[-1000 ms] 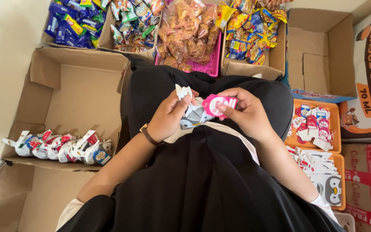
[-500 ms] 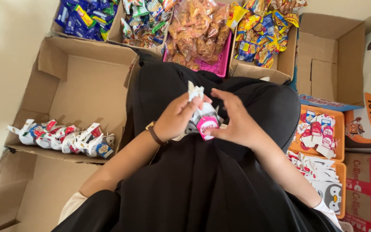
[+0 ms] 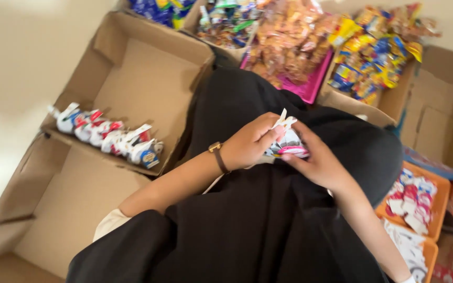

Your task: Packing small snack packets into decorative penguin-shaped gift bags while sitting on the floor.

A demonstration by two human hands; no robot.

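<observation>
Centrally, over the black-clad lap: left hand (image 3: 247, 144) and right hand (image 3: 318, 165), each grip clamped on one small white-and-pink packet (image 3: 288, 142) held between them. Left: open cardboard box (image 3: 148, 78) holding a row of similar packets (image 3: 108, 137). Ahead: pink tray (image 3: 313, 86) of snack bags.

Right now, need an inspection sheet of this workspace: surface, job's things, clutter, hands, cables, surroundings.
Surface: black-clothed lap; pale floor at the left edge.
Job's things: small white packet with a pink end, held over the lap; a white tab sticks up from it.
Clutter: row of similar packets along the near edge of a cardboard box; a second open box below it; mixed wrapped snacks in trays ahead; orange tray of packets to the right.
Hands: left hand and right hand both grip the packet; strap on the left wrist.
Cables: nothing seen.
Surroundings: another cardboard box at upper right; picture blurred.
</observation>
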